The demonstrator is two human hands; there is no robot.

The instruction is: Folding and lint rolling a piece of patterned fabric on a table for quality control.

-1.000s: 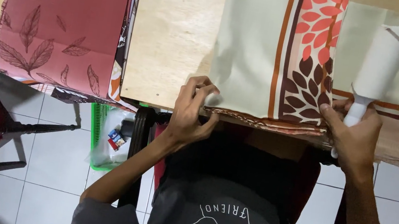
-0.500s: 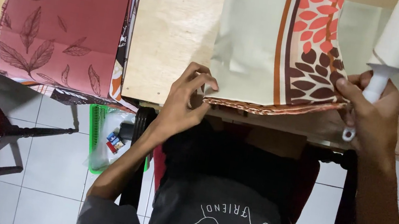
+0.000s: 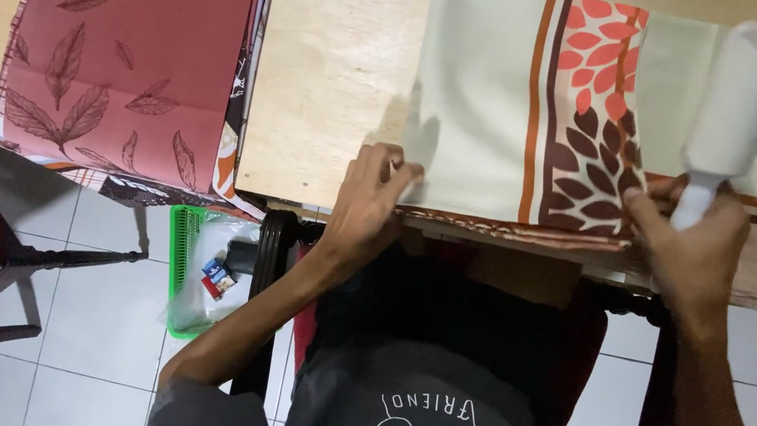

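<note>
Head view: left hand (image 3: 368, 203) pinches folded cloth (image 3: 516, 113) (cream); right hand (image 3: 692, 248) grips roller (image 3: 741, 98).

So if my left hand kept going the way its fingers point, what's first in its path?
The left hand already touches the folded cream cloth at its corner; going on, it would likely slide over that cloth.
</note>
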